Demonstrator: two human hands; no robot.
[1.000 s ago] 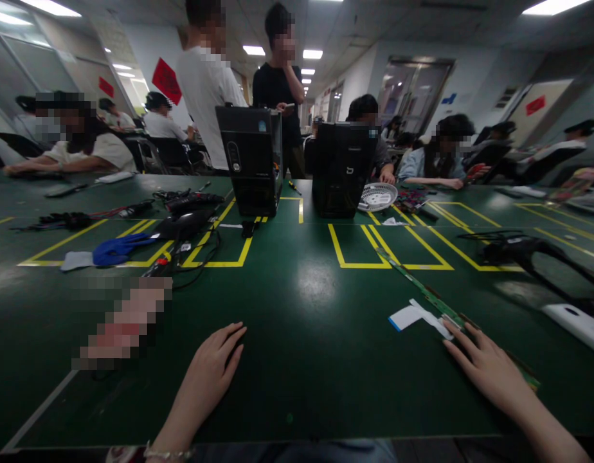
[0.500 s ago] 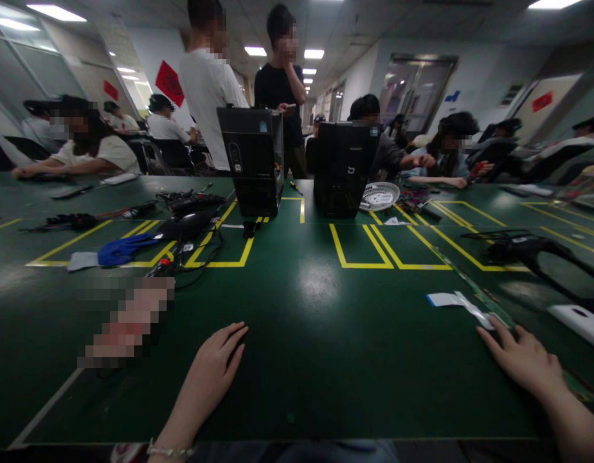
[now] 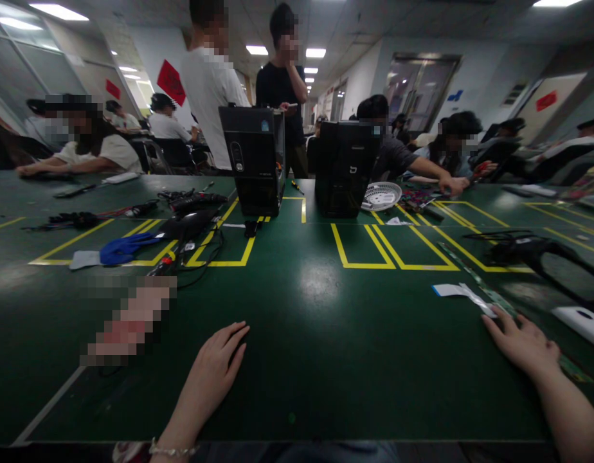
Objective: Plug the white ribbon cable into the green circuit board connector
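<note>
My left hand (image 3: 216, 363) lies flat on the green table (image 3: 326, 366), fingers stretched out, holding nothing. On the right, my right hand (image 3: 526, 344) rests palm down with its fingers apart across a long, narrow green circuit board (image 3: 490, 292). The hand hides the middle of the board; one end shows beyond the fingertips, the other beside the wrist. A white ribbon cable (image 3: 454, 290) with a blue tip runs out from the board near my right fingertips.
Two black computer towers (image 3: 253, 161) (image 3: 346, 170) stand across the table. At left lie a blue glove (image 3: 126, 249), cables (image 3: 80, 220) and a blurred-out patch. A black frame-like part (image 3: 533, 251) and a white device (image 3: 584, 325) lie at right. Co-workers sit and stand beyond.
My right hand, the circuit board and its ribbon cable have shifted slightly away from me. My left hand stays put. Across the table, a co-worker's dark-sleeved arm has reached farther to the right.
</note>
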